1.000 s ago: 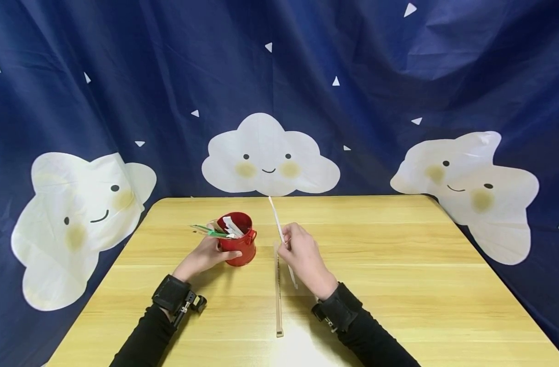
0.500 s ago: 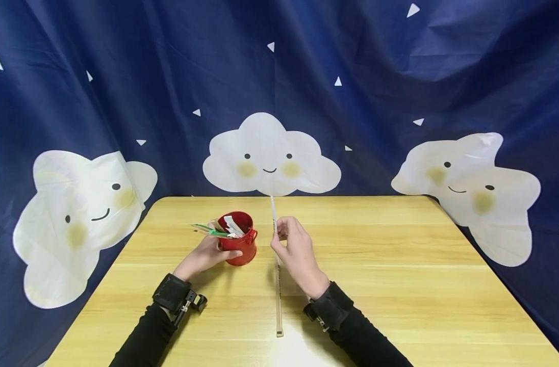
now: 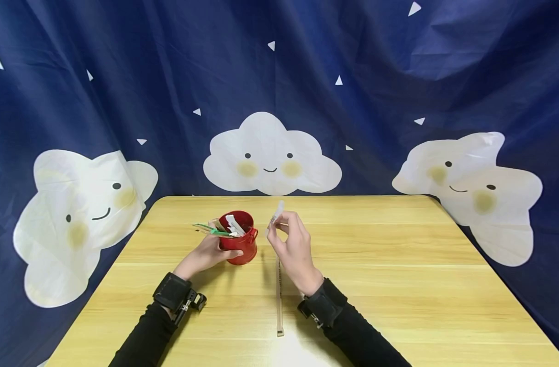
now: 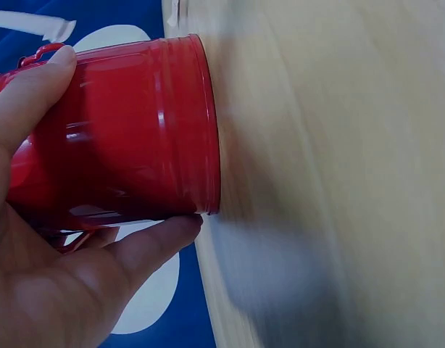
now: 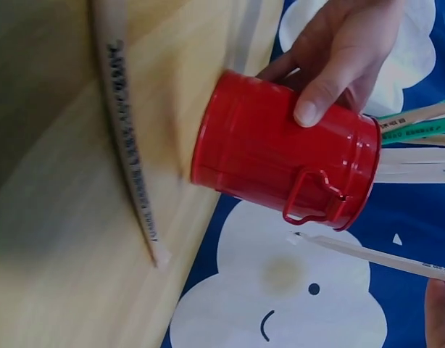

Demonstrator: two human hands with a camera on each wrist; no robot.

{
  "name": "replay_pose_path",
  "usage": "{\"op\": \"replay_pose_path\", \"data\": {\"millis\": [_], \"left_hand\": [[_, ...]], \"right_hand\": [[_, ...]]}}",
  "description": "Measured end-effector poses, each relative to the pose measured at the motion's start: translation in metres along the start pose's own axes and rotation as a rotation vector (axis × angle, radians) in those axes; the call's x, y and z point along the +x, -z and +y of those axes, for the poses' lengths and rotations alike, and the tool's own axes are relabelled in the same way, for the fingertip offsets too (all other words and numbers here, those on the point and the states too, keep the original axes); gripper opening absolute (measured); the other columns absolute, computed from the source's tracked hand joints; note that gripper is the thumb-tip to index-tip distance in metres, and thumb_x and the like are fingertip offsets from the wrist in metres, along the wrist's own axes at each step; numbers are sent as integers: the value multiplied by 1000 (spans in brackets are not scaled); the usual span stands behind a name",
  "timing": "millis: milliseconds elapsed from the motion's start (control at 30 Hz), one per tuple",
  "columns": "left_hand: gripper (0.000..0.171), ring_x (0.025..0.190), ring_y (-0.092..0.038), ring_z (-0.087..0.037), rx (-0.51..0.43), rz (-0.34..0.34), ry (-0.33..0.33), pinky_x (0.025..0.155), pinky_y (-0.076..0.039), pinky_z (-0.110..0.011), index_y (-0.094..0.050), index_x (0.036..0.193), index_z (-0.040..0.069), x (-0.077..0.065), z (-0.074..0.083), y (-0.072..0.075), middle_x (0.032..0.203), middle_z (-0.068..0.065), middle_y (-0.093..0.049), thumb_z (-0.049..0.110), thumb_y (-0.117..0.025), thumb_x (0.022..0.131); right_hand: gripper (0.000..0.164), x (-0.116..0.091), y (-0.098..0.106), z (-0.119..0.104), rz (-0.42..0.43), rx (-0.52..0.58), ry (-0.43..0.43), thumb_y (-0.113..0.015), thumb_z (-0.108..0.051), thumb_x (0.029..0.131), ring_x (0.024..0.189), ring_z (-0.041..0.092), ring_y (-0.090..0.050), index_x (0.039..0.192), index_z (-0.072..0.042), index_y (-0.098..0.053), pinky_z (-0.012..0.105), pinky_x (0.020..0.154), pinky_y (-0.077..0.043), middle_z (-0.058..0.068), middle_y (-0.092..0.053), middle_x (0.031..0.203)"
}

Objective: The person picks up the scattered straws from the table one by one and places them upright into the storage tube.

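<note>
My left hand (image 3: 201, 260) grips the side of a small red metal bucket (image 3: 245, 251), thumb across its front. Green, beige and white cable ties (image 3: 222, 233) stick out of the bucket's mouth, leaning left. To the right of the bucket, my right hand (image 3: 298, 250) pinches a white cable tie (image 3: 278, 210) raised above the table. In the right wrist view that cable tie (image 5: 382, 257) points its thin tip towards the bucket's rim, apart from it. A beige cable tie with printed lettering (image 3: 280, 300) lies lengthwise on the table beneath the right hand.
The wooden table (image 3: 399, 285) reaches back to a dark blue curtain (image 3: 366, 66) with white clouds. Both wrists wear black bands with cameras, such as the left wrist band (image 3: 173, 291). The bucket has a small wire handle loop (image 5: 313, 199).
My right hand has moved slightly up and left with the white cable tie, which has swung round from lying lengthwise to pointing at the bucket. The left hand and bucket have stayed put.
</note>
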State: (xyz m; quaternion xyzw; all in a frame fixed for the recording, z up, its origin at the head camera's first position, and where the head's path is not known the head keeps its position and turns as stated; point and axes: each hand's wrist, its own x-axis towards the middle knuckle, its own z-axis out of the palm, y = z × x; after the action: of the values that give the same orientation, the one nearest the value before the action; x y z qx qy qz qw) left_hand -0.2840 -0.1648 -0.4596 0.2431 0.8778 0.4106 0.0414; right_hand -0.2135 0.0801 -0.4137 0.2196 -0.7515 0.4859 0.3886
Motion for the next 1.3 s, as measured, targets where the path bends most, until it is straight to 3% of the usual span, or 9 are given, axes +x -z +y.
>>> {"op": "replay_pose_path", "data": {"millis": [233, 500, 700, 1000, 1300], "left_hand": [[76, 130, -53, -39, 31, -13, 3, 107, -44, -57, -44, 145, -3, -2, -1, 1, 138, -23, -57, 28, -82, 87], [77, 133, -51, -36, -20, -39, -5, 110, -41, -56, -43, 147, 1, -2, 0, 1, 141, -20, -56, 27, -82, 87], [76, 132, -52, -35, -30, -37, -38, 110, -42, -56, -43, 147, 3, 1, -2, 1, 141, -18, -56, 28, -82, 87], [71, 126, -57, -34, -34, -45, -79, 105, -47, -53, -45, 145, 2, 2, -3, 3, 137, -18, -58, 22, -81, 88], [67, 123, -60, -32, -14, -53, -76, 104, -48, -49, -47, 144, 3, 2, -4, 3, 135, -17, -60, 20, -81, 88]], "right_hand": [[22, 13, -4, -4, 58, 84, 57, -67, 10, 89, 96, 25, -69, 106, 3, -54, 30, 86, -59, 15, -60, 102], [21, 24, -18, -4, 59, 138, 94, -65, 10, 92, 98, 27, -68, 108, 3, -54, 33, 86, -60, 16, -61, 104], [19, 27, -28, -2, -18, 129, 99, -63, 7, 95, 99, 25, -67, 111, 1, -55, 32, 88, -59, 15, -60, 103], [14, 19, -37, 0, -171, 97, 28, -60, 2, 98, 102, 22, -66, 111, -1, -56, 32, 90, -58, 12, -60, 104], [12, 17, -41, -1, -208, 27, 44, -62, -1, 99, 100, 18, -67, 111, -2, -61, 19, 89, -55, 9, -62, 106]]}}
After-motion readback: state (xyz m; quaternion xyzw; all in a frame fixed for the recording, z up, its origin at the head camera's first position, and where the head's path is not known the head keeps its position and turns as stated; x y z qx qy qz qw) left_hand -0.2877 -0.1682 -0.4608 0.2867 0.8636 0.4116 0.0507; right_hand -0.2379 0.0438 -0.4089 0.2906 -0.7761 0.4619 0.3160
